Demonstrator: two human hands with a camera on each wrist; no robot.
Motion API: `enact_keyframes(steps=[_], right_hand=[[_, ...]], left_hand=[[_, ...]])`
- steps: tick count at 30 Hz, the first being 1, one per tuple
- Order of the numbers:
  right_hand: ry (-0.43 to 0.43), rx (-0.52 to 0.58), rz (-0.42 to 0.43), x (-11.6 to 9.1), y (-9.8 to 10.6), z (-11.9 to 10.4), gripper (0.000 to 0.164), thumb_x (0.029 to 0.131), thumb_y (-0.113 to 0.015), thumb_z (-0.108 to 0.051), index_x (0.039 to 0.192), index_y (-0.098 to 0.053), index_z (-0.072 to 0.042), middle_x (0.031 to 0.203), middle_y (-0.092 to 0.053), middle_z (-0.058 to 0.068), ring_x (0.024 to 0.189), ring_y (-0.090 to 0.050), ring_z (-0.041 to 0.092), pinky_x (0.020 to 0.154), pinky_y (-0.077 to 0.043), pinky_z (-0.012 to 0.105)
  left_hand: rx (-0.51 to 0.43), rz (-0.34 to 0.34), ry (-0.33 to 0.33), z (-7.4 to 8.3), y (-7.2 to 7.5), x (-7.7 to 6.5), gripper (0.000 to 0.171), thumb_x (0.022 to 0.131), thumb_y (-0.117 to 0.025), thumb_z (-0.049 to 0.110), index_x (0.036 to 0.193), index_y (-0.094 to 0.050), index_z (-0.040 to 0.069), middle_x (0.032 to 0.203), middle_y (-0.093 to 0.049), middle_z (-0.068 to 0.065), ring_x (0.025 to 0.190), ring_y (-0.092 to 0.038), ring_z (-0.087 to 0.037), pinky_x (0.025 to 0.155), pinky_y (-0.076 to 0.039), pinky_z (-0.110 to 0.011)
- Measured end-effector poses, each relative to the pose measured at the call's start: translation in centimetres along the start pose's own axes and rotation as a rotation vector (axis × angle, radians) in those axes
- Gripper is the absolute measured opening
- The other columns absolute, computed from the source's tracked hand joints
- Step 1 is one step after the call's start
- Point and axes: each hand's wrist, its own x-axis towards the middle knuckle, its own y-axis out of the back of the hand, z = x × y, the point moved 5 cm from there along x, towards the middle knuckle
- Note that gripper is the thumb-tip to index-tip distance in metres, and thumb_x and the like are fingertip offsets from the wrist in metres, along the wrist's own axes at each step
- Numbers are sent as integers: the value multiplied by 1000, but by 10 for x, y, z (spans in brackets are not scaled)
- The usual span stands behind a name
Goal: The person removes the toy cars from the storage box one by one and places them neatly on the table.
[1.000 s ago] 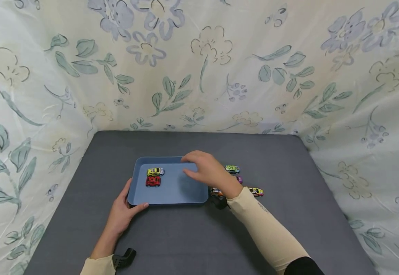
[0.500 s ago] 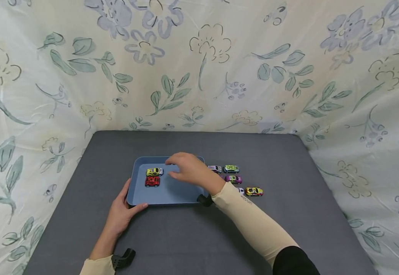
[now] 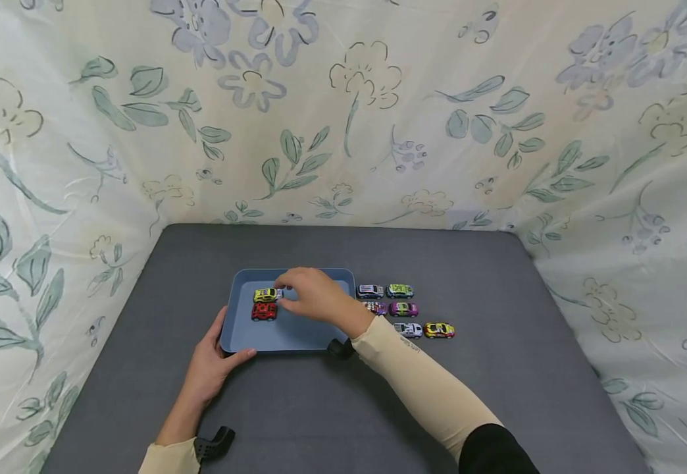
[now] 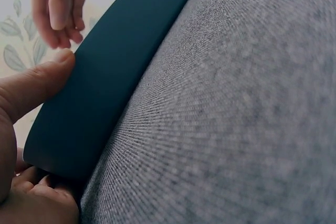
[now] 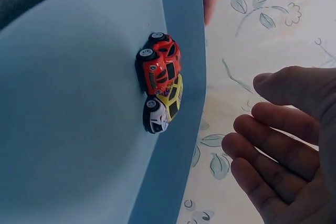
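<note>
The blue tray (image 3: pixel 296 339) lies on the grey table. My left hand (image 3: pixel 210 365) grips its left end, thumb over the near rim and fingers at the side; in the left wrist view the curled fingers (image 4: pixel 47 190) reach beneath the tray. Inside, toward the left, a yellow toy car (image 3: pixel 265 295) sits directly behind a red toy car (image 3: pixel 264 311). My right hand (image 3: pixel 320 299) hovers over the tray, fingertips close to the yellow car. The right wrist view shows that hand (image 5: pixel 286 145) with loosely bent, spread fingers, holding nothing and apart from both cars.
Right of the tray stand more toy cars in rows, among them a green one (image 3: pixel 400 290), a purple one (image 3: pixel 404 309) and a yellow-red one (image 3: pixel 439 330). My right forearm partly covers some of them. Floral cloth (image 3: pixel 343 131) hangs around the table.
My right hand has moved left across the tray toward the two cars, uncovering more of the cars on the right. My left hand and the tray have stayed in place.
</note>
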Motion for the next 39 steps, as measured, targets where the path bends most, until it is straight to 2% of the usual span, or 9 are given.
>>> enact_keyframes(steps=[8, 14, 28, 35, 39], right_hand=[[-30, -68, -49, 9, -11, 2, 32, 105, -77, -24, 134, -76, -11, 131, -74, 1, 120, -67, 15, 101, -53, 31], [-48, -105, -93, 15, -21, 4, 33, 105, -77, -25, 135, -75, -11, 130, -74, 2, 116, -68, 14, 98, -54, 31], [-13, -181, -158, 24, -37, 2, 31, 105, -76, -20, 135, -76, -13, 127, -74, 2, 113, -69, 14, 96, -54, 29], [2, -183, -171, 29, -42, 3, 24, 105, -76, -20, 128, -78, -15, 122, -76, 0, 106, -70, 12, 92, -55, 29], [6, -182, -172, 31, -43, 1, 16, 104, -77, -21, 119, -80, -15, 111, -76, -3, 93, -67, 10, 85, -54, 28]], left_hand=[[31, -1, 18, -1, 1, 2, 120, 91, -92, 15, 176, -6, 10, 179, -14, -21, 162, -23, -37, 100, -34, -3], [40, 0, 5, -2, 0, 1, 120, 92, -91, 15, 175, -6, 10, 179, -14, -20, 162, -21, -37, 100, -33, -3], [31, 3, -16, -6, -3, 0, 119, 92, -91, 15, 176, -7, 11, 179, -13, -20, 163, -20, -36, 100, -32, -3], [24, 5, -25, -7, -2, 0, 119, 92, -91, 13, 175, -7, 9, 179, -13, -20, 163, -19, -36, 102, -31, -3], [23, 3, -28, -7, -2, 0, 118, 92, -91, 13, 175, -7, 9, 179, -13, -20, 163, -19, -36, 103, -31, -3]])
